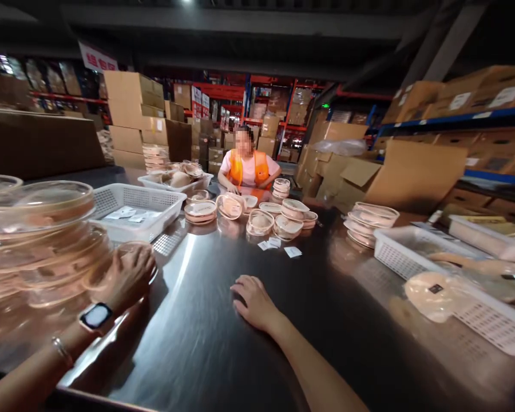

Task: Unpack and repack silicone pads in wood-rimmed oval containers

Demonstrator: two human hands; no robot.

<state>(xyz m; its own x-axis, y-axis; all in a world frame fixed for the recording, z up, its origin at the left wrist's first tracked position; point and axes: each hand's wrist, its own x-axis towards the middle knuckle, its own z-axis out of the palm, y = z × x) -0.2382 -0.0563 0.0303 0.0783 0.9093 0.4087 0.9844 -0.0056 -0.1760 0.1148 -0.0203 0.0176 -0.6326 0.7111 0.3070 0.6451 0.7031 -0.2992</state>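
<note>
My left hand [131,272], with a watch on its wrist, has its fingers bent over a round clear-lidded container [93,278] beside tall stacks of the same kind. These stacked containers [38,212] have peach-coloured contents and fill the left side. My right hand [253,302] rests on the dark shiny table [206,343], palm down, fingers loosely bent and thumb apart, holding nothing. Beyond it lie small white slips [292,252] and a loose group of containers [286,226], some tilted.
A white basket [167,214] holding paper slips stands at left. On the right, another white basket [489,323] holds bagged peach-coloured items, near a container stack [371,223]. Across the table sits a person in an orange vest [261,166]. Cardboard boxes [133,109] and shelving surround us.
</note>
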